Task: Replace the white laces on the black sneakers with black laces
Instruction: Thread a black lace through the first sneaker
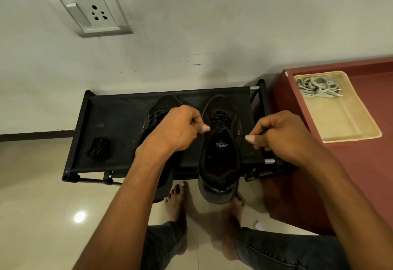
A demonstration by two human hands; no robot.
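At frame centre, on the black worktop [119,121]: right sneaker [220,142] threaded with black lace [220,118]; left hand [176,127] and right hand [278,135] each pinching a lace end, pulled outward. Lacing apparently finished, tightening in hand. White laces [318,87] in tray [348,121], upper right. Spare black lace [98,148] left, likely for the left sneaker [163,108]. Next: tying, needing even tension.

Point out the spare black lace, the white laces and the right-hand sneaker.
spare black lace [98,149]: head view, middle of the coiled bundle on the rack.
white laces [318,88]: head view, centre of the pile in the tray.
right-hand sneaker [220,164]: head view, its insole.
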